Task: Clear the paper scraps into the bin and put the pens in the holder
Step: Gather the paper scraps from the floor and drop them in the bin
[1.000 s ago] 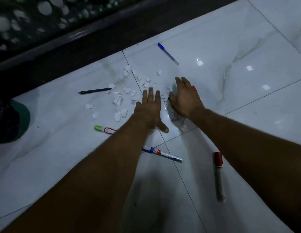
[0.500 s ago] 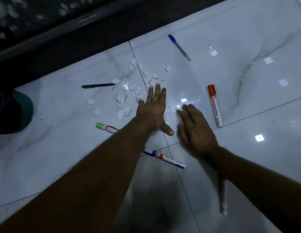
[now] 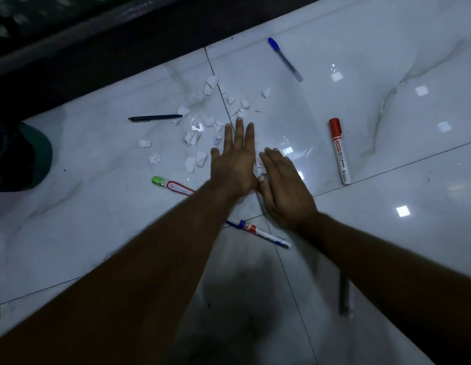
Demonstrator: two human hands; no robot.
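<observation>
White paper scraps lie scattered on the glossy white floor tiles, mostly left of and beyond my hands. My left hand lies flat, palm down, fingers together. My right hand is flat beside it, its fingers touching the left hand's edge, with a few scraps pinched between them. Pens around: a blue-capped pen, a dark pen, a red-capped marker, a green-capped marker, a blue marker.
A dark green round object sits at the left edge. A dark strip of floor and a patterned surface run along the top. Another marker lies partly under my right forearm. No pen holder is in view.
My right hand has slid left across the tile until it meets my left hand, pushing scraps together. My left hand has stayed flat in place. The view shifted slightly.
</observation>
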